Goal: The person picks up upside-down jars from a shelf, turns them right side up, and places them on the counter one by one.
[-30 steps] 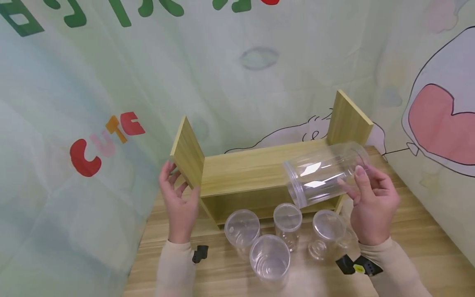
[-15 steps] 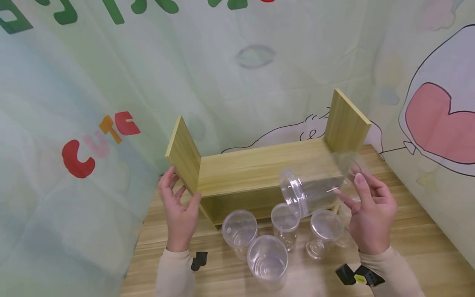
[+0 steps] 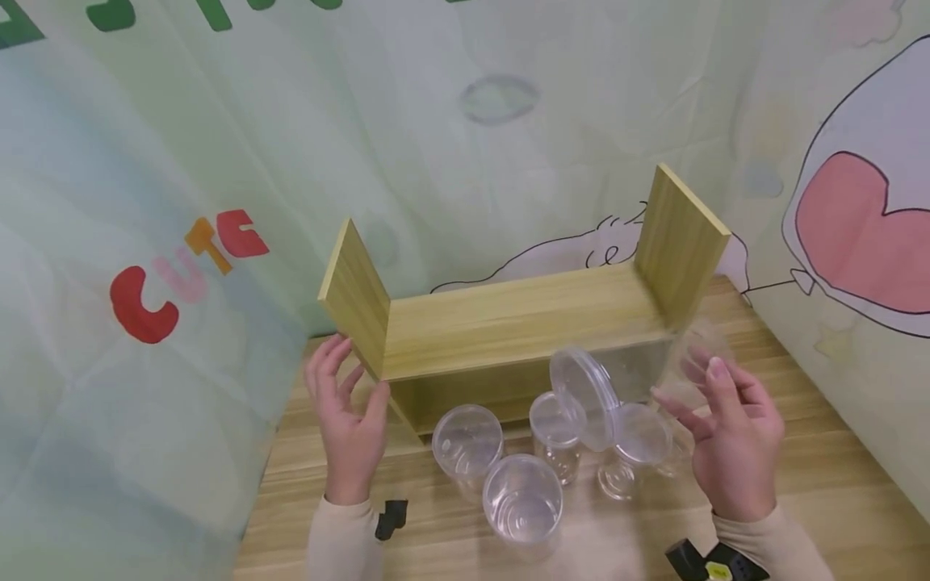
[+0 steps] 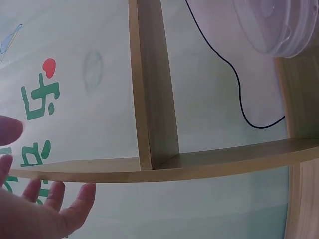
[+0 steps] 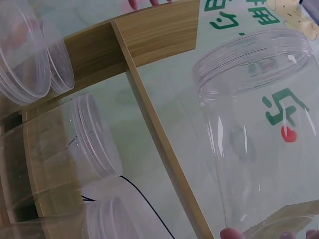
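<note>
My right hand (image 3: 734, 436) holds a large clear plastic jar (image 3: 584, 397) by its base end, fingers and thumb spread around it. The jar lies tilted in the air, its ridged rim end lower and pointing left over smaller jars. In the right wrist view the jar (image 5: 254, 129) fills the right side, with fingertips at its base. My left hand (image 3: 349, 436) has its thumb and fingers on either side of the left side panel of a wooden shelf (image 3: 508, 323). In the left wrist view, fingertips (image 4: 84, 196) meet the panel's outer face.
Several clear jars stand on the wooden table (image 3: 291, 500) before the shelf: a wide jar (image 3: 468, 444), another jar (image 3: 523, 500) nearer me, a narrow jar (image 3: 555, 420) and a jar (image 3: 635, 436) at right. A printed curtain (image 3: 494, 186) hangs close behind the shelf.
The large jar has come down in front of the shelf, its rim end swinging lower and turning more toward me. My left hand has stayed at the panel.
</note>
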